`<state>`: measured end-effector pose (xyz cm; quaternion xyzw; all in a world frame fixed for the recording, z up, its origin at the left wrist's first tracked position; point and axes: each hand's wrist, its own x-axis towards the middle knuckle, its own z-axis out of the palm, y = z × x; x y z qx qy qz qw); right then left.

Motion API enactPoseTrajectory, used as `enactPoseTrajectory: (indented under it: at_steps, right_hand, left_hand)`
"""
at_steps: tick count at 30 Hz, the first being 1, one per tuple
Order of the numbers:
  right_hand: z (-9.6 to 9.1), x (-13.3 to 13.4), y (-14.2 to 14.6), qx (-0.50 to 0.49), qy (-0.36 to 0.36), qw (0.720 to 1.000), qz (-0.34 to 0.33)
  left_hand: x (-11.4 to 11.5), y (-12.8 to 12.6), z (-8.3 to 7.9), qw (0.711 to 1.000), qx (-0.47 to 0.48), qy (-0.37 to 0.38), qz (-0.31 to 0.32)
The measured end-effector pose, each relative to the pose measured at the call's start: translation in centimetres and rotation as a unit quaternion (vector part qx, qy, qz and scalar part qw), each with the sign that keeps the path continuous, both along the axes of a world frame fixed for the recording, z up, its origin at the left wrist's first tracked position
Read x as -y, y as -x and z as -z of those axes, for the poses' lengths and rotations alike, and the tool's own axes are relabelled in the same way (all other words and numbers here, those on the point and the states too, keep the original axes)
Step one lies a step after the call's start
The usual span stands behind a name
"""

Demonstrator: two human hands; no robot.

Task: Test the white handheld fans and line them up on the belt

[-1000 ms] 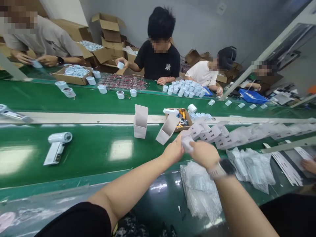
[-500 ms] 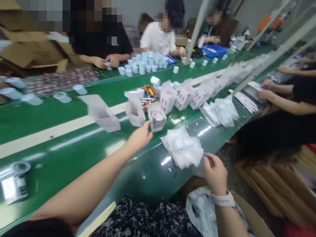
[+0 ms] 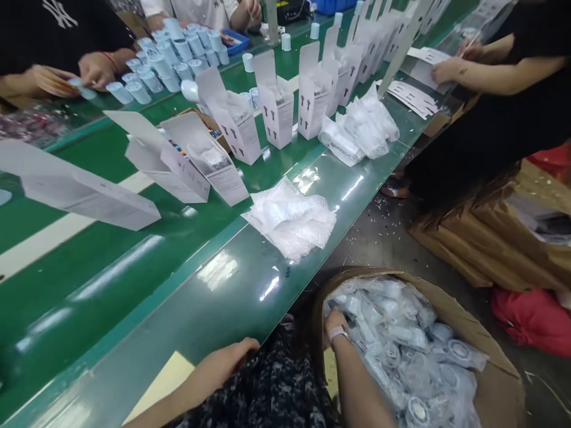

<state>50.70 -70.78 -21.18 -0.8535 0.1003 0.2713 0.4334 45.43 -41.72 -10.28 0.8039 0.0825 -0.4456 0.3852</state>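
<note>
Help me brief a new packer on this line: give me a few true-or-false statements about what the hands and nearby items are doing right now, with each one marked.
1. The right hand reaches inside the cardboard box of plastic-bagged items. True.
2. The left hand is holding a white carton. False: it lies on the patterned clothing, with nothing visible in it.
3. A white bubble-wrap bundle lies on the green conveyor belt. True.
4. The cardboard box stands on the belt. False: it is off the belt, down by the floor.
5. Open white cartons stand upright in a row on the belt. True.
</note>
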Motion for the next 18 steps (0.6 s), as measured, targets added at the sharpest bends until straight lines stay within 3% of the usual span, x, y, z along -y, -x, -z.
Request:
enactPoseTrajectory:
  at_steps: [3, 7, 10, 12, 14, 16, 18]
  right_hand:
    - [-4.1, 2.6, -1.0, -0.025, 0.052, 0.998, -0.035]
    - [-14.8, 7.3, -1.1, 0.023, 0.044, 0.994, -0.102]
    - [-22.9, 7.5, -2.2, 0.067, -0.045, 0.982, -0.173]
    - [-26.5, 5.3, -3.7, 0.074, -0.148, 0.973, -0.16]
    - [-28.4, 2.0, -5.2, 0.063, -0.255, 0.962, -0.069]
    - [-28.9, -1.5, -6.2, 0.05, -0.324, 0.944, -0.012]
    - [-28.5, -4.3, -6.3, 0.045, -0.364, 0.93, -0.006]
  left_hand:
    - [0.0, -2.8, -3.0, 0.996, 0.081, -0.021, 0.018]
    - [1.8, -6.7, -8.1, 0.974, 0.219, 0.026, 0.046]
    - [5.1, -7.8, -11.8, 0.944, 0.293, 0.136, 0.072]
    - [7.2, -7.5, -13.6, 0.917, 0.324, 0.202, 0.114]
    - [8.5, -6.9, -14.4, 0.908, 0.346, 0.213, 0.101]
    - [8.6, -6.3, -14.4, 0.908, 0.357, 0.218, 0.011]
    - [7.7, -5.7, -14.1, 0.895, 0.317, 0.298, -0.1]
